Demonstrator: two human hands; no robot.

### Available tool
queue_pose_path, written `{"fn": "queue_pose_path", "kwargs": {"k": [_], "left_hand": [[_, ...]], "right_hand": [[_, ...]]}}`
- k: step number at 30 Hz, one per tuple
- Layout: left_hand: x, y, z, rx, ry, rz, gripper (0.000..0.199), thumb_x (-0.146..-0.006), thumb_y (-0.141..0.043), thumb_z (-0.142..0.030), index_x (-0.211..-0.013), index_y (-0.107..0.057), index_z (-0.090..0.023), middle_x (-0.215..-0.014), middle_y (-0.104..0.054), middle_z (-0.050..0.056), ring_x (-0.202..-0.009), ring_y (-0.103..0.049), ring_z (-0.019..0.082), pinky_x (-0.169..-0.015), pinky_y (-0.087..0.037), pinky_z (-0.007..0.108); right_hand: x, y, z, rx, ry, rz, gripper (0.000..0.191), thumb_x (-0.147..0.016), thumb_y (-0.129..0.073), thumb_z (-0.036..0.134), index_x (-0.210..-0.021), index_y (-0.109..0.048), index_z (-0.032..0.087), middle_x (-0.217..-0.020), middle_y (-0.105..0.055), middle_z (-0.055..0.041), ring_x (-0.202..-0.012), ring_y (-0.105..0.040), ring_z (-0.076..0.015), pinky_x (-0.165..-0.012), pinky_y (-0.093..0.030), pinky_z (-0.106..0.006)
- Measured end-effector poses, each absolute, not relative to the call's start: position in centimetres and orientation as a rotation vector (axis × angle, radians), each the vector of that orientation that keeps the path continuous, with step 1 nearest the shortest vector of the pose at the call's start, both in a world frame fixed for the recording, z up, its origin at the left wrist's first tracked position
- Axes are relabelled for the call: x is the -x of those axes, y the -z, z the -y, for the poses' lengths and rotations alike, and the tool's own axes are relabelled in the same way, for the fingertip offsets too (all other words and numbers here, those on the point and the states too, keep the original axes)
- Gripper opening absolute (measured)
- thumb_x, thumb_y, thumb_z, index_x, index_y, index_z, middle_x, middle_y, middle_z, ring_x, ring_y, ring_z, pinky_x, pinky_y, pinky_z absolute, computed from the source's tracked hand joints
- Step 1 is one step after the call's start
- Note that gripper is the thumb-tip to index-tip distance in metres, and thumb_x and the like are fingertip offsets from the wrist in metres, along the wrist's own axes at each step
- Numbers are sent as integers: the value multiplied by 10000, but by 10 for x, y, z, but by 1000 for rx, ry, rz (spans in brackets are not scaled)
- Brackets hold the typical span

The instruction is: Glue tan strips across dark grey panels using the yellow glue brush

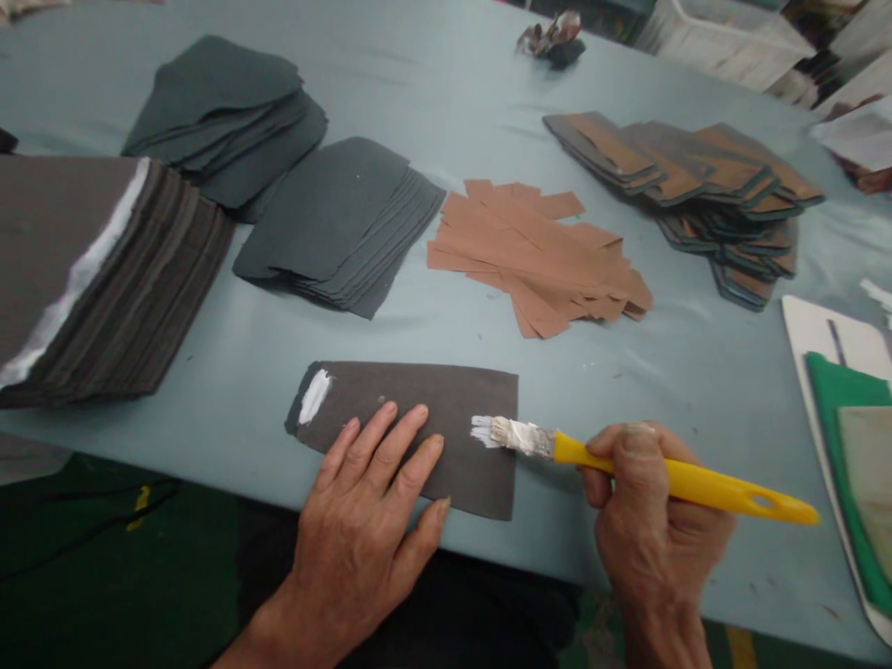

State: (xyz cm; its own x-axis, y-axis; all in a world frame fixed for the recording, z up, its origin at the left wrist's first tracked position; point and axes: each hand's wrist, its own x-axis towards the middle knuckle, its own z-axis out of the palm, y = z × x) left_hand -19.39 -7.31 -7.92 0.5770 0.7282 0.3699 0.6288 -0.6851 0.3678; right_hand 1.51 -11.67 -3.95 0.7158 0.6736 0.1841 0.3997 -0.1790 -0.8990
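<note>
A dark brown rectangular piece (pixel 464 390), of leather or a similar sheet, lies flat near the table's front edge. White paste marks its left end, and a smaller white dab shows near its right end. My left hand (pixel 376 511) rests on the piece with fingers stretched out and spread, pressing its lower middle. My right hand (pixel 648 502) grips the yellow handle of a paste brush (pixel 717 483). The brush's bristles, caked in white, touch the piece at the right-hand dab.
A thick stack of brown pieces (pixel 62 251) with a white-coated edge stands at left. Behind lie dark green-grey sheets (pixel 327 204), tan strips (pixel 536 246) and folded brown-and-dark pieces (pixel 697 167). At right is a white board (pixel 801 334) carrying green material (pixel 836 390).
</note>
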Motion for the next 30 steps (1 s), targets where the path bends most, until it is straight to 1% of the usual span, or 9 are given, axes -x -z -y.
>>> {"fn": "queue_pose_path", "kwargs": {"k": [9, 17, 24, 30], "left_hand": [[194, 79, 73, -2625, -733, -1130, 334, -1032, -592, -318, -1327, -673, -183, -1483, -669, 105, -1429, -564, 320, -1259, -306, 459], [194, 81, 74, -2623, -752, -1130, 339, -1029, -592, -307, -1335, -661, -180, -1487, -664, 111, -1431, -561, 330, -1246, -319, 477], [194, 83, 74, -2616, -770, -1135, 336, -1027, -587, -303, -1331, -664, -184, -1492, -661, 105, -1430, -559, 334, -1241, -323, 483], [194, 83, 75, -2600, -780, -1140, 338, -1027, -592, -306, -1331, -668, -180, -1492, -662, 106, -1440, -552, 331, -1243, -329, 486]], "right_hand": [[-18, 40, 125, 1823, -255, 798, 440, -987, -639, 533, -698, -628, 203, -493, -504, 52, -399, -450, -89, -407, -338, -221], [-10, 39, 120, 1814, -307, 800, 490, -976, -628, 601, -692, -615, 202, -480, -492, 50, -395, -456, -97, -395, -333, -222], [-9, 46, 114, 1766, -352, 758, 494, -975, -629, 598, -679, -601, 203, -451, -461, 66, -378, -421, -79, -388, -312, -201], [-8, 54, 114, 1733, -395, 714, 490, -974, -639, 606, -701, -594, 201, -466, -461, 72, -387, -417, -73, -403, -326, -196]]}}
